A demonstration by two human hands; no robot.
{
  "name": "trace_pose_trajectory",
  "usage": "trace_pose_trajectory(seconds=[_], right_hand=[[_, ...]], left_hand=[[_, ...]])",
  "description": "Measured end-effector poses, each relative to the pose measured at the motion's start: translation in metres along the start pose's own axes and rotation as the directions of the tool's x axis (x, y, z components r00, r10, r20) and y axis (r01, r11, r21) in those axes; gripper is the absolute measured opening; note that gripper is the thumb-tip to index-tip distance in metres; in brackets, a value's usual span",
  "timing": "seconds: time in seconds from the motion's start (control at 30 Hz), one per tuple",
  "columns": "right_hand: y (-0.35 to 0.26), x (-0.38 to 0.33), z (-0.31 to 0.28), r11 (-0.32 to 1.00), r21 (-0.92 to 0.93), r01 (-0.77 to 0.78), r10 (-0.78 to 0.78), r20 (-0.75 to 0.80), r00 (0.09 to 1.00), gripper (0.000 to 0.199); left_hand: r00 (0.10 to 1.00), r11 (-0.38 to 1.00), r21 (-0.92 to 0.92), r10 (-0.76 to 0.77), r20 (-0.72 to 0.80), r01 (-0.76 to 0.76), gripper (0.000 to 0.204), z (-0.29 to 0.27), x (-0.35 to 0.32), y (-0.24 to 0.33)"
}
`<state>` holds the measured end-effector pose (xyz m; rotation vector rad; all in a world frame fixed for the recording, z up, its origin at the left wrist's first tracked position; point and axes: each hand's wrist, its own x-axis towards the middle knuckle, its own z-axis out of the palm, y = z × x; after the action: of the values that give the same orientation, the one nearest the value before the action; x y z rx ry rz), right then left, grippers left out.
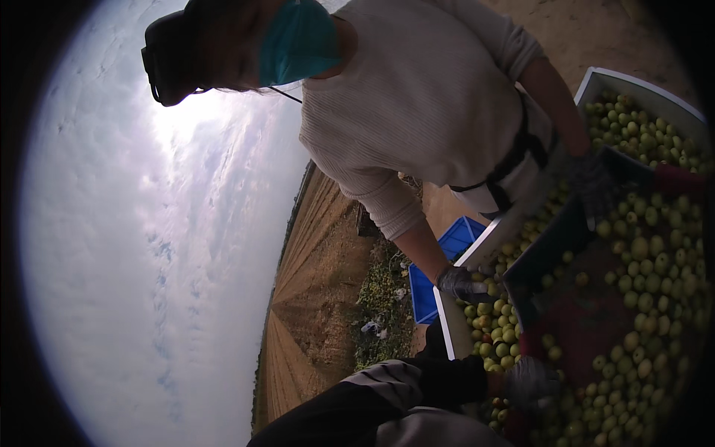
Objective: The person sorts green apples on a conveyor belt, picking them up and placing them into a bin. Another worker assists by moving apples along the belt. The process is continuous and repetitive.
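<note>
My left hand, in a grey glove and black sleeve, reaches in from the lower edge. It is low among small round green fruits, beside a dark red-edged tray or chute. Its fingers are blurred and in shadow, so whether they hold a fruit does not show. My right hand is not in view. Across from me, a person in a white sweater has one gloved hand on the rim of a white bin of fruits. That person's other gloved hand rests at the dark divider.
Another white-rimmed bin of green fruits stands at the upper right. Behind the person's arm, a blue plastic crate sits on the ground. Scattered plants and litter lie beside a ploughed field.
</note>
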<state>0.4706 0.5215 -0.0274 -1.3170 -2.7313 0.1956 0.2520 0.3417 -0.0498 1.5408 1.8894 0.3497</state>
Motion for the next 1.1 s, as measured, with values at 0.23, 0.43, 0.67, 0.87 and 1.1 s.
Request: trace_pose_trajectory(seconds=[0.23,0.43,0.67,0.87,1.1], right_hand=[[0.008,-0.016,0.018,0.997,-0.078,-0.017,0.015,-0.017,1.0,0.071],[-0.023,0.043,0.06,0.99,0.062,-0.124,0.124,0.002,0.992,0.074],[-0.101,0.102,0.068,0.769,0.537,0.347,-0.435,0.042,0.899,0.05],[0.088,0.196,0.027,0.895,0.443,0.053,0.154,-0.418,0.895,0.035],[0.09,0.241,0.028,0.96,0.255,0.111,-0.112,-0.009,0.994,0.034]], left_hand=[[0.998,0.997,0.063,-0.03,-0.051,0.034,0.031,-0.008,-0.003,0.008],[0.964,0.995,-0.052,0.065,-0.258,-0.082,0.023,-0.005,0.001,0.006],[0.947,0.997,-0.016,0.069,-0.315,-0.078,0.02,-0.005,-0.001,0.011],[0.93,0.996,-0.001,0.08,-0.36,-0.087,0.019,-0.002,0.0,0.007],[0.933,0.996,-0.006,0.081,-0.35,-0.089,0.018,-0.003,0.005,0.006]])
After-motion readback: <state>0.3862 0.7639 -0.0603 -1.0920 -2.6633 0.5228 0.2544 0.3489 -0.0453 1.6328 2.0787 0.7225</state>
